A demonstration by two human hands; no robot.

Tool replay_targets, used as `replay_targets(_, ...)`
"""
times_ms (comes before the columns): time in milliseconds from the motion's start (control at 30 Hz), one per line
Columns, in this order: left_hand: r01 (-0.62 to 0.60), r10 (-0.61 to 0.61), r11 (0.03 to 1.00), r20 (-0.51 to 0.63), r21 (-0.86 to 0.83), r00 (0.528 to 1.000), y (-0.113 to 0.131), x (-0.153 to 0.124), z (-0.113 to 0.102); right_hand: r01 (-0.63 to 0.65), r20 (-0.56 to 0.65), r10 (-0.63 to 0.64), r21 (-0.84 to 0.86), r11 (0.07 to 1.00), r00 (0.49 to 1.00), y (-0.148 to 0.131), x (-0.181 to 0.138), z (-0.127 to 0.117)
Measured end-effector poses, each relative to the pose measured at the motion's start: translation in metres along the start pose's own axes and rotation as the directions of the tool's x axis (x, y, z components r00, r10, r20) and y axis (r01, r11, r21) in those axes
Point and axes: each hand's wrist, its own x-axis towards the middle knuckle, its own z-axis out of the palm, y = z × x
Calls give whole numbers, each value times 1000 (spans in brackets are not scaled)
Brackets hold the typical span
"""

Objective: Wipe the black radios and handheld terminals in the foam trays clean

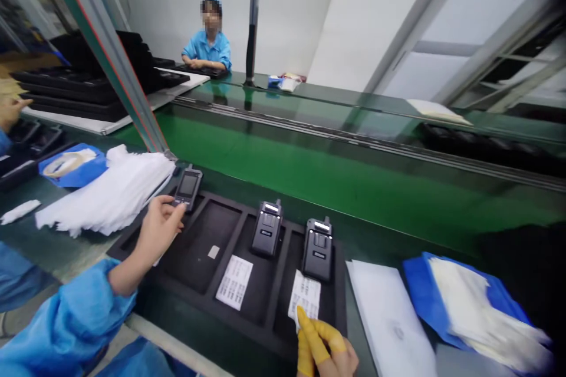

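Note:
My left hand (160,225) grips the lower end of a small dark handset (188,187) with a screen, held over the left end of a black foam tray (201,274). My right hand (325,349), with yellow finger cots, pinches the bottom edge of a white printed slip (305,298) lying in the tray's right slot. Two black radios (267,227) (318,247) lie in the middle and right slots. A second printed slip (235,281) lies below the middle radio.
A pile of white bags (110,191) lies left of the tray. White sheets (389,318) and a blue-wrapped bundle (469,303) lie to the right. A green conveyor belt (336,179) runs behind. A seated person (207,44) works at the far side beside stacked black trays (75,85).

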Motion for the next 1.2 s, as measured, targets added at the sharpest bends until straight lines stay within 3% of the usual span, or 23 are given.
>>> replay_targets(67,-149,137,984,122,97,983,13,-23,26,11,2,-11,-25,1000,1000,6,5,-3)
replay_targets(167,-363,242,885,379,290,893,33,-57,75,40,-9,-40,-51,998,999,14,9,-6)
replay_targets(267,-408,213,813,442,415,872,44,-74,108,41,-57,-45,-67,997,997,19,10,-8)
replay_targets(333,-412,183,782,460,467,869,47,-74,116,15,-76,-19,-61,998,997,22,9,-9)
replay_targets(400,-323,136,866,443,382,886,48,-70,114,-2,-56,-1,-48,999,998,24,7,-10)
replay_targets(467,-142,57,974,411,178,910,48,-65,109,18,-11,-19,-41,999,1000,27,6,-12)
replay_targets(533,41,-30,999,402,-19,915,50,-60,105,53,23,-52,-44,998,998,29,5,-15)
replay_targets(600,160,-97,981,434,-112,896,52,-56,104,43,38,-42,-40,998,998,30,5,-17)
replay_targets(767,511,-222,778,600,-366,769,60,-49,118,-12,60,13,-8,1000,998,27,3,-18)
replay_targets(933,734,-276,512,723,-447,633,60,-51,130,-39,78,39,-7,999,996,26,2,-18)
replay_targets(1033,779,-301,393,732,-489,612,59,-56,129,-54,64,53,10,998,997,26,2,-18)
replay_targets(1200,770,-325,290,698,-568,638,59,-66,121,-48,53,47,16,999,997,27,4,-20)
